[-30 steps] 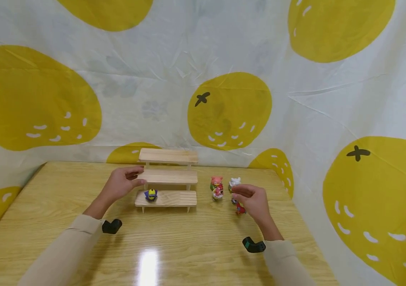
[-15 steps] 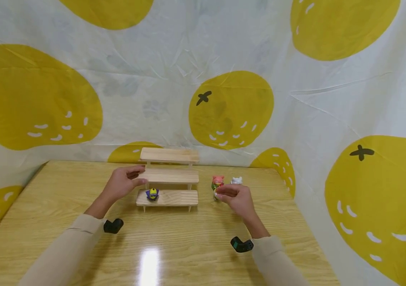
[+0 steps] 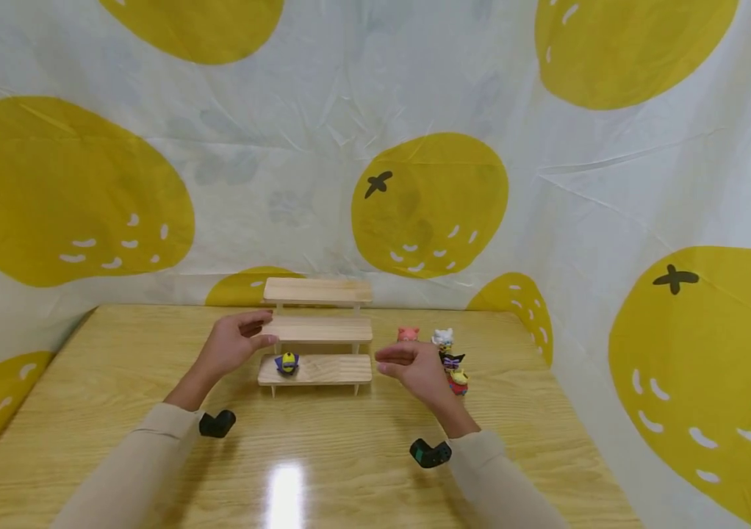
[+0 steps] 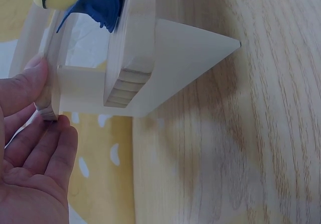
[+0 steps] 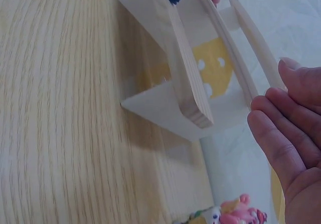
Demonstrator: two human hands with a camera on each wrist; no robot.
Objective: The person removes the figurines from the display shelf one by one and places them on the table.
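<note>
A three-tier wooden display shelf (image 3: 339,330) stands near the back of the table. My left hand (image 3: 233,347) grips the left end of its middle board, thumb and fingers on either side of the board in the left wrist view. Close to the right end of that same board is my right hand (image 5: 296,133), fingers nearly straight and holding nothing. Whether it touches the wood is unclear. A yellow figurine with a blue cape (image 3: 287,363) stands on the lowest tier, towards the left.
Right of the shelf are several small figurines: a pink one (image 3: 408,333), a white one (image 3: 442,336), a dark one with purple (image 3: 451,361) and a yellow-and-red one (image 3: 459,380). My right hand partly hides the group. A fruit-patterned cloth (image 3: 309,184) hangs behind the table.
My right hand has moved left, from over the figurines to the shelf's right end, uncovering the dark and yellow-and-red ones. My left hand keeps its place at the left end.
</note>
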